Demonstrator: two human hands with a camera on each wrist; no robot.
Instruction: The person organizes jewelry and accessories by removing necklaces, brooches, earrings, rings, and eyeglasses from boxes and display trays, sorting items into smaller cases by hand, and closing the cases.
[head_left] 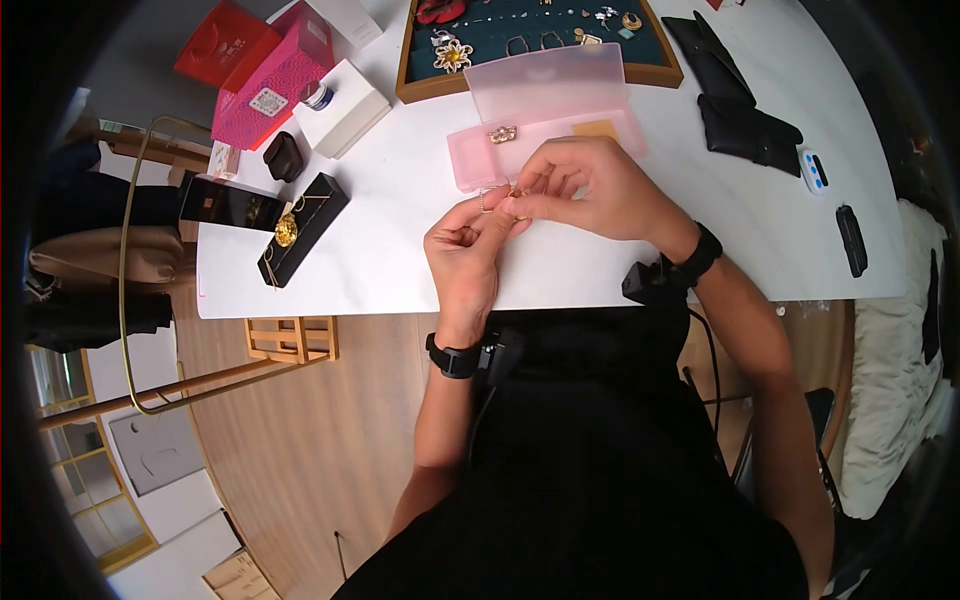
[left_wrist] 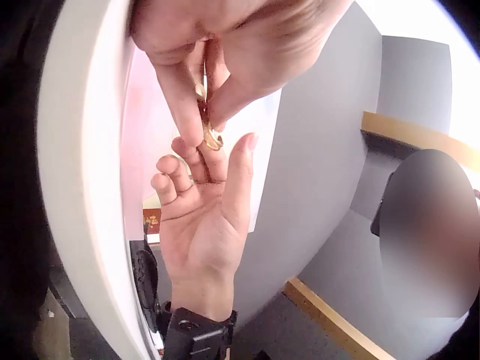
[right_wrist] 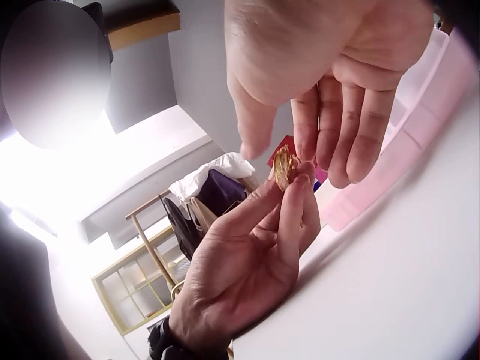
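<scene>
My left hand (head_left: 465, 255) pinches a small ridged gold ring (right_wrist: 283, 166) between thumb and fingertips, just over the table's near part. A thin pale chain (head_left: 484, 198) shows beside those fingers in the head view. Facing it, my right hand (head_left: 600, 190) holds its fingertips right at the ring; in the right wrist view its fingers are nearly straight, the thumb standing apart from them. Just beyond both hands is a pink plastic box (head_left: 472, 160), its see-through lid (head_left: 545, 80) raised. Inside it lies a jewelled piece (head_left: 503, 134).
Behind the box stands a wood-framed jewellery tray (head_left: 403, 72). At left are a long black box (head_left: 318, 205) bearing a gold ornament (head_left: 286, 230), a white box (head_left: 345, 110) and a red bag (head_left: 225, 45). Black pouches (head_left: 745, 130) and a white remote-like object (head_left: 815, 172) lie right.
</scene>
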